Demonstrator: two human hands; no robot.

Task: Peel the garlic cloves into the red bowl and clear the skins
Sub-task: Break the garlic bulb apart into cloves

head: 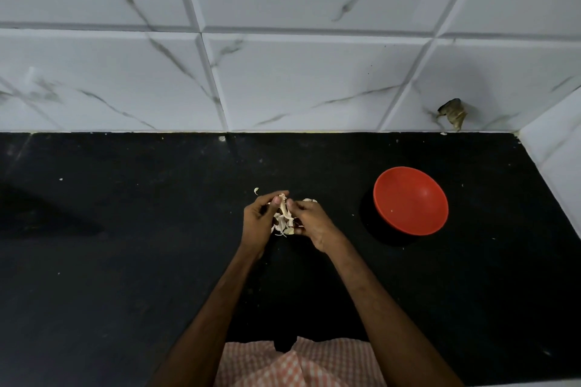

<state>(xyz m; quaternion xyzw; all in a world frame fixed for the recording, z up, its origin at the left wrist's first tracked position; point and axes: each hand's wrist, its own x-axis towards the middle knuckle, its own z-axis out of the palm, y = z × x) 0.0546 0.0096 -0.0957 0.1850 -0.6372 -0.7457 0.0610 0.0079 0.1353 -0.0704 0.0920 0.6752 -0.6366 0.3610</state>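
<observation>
Black stone makes the counter (125,261), dusty and dotted with small pale crumbs. Behind it stands a wall (314,78) of white tiles with grey marble veins, and a second tiled wall (553,148) closes the corner on the right. Low on the back wall, near this corner, I see a rough hole (452,113) with something brownish in it.

The person holds both hands together over the middle of the counter. The left hand (258,220) and the right hand (311,223) both have curled fingers and pinch one garlic clove (284,206) between them. Under the hands lies a small heap of skins (280,226). One loose flake (256,191) lies just beyond the left fingers.

The red bowl (415,198) sits on the counter to the right, well apart from the hands, with one pale speck inside. A checked cloth (301,361) shows at the near edge.
</observation>
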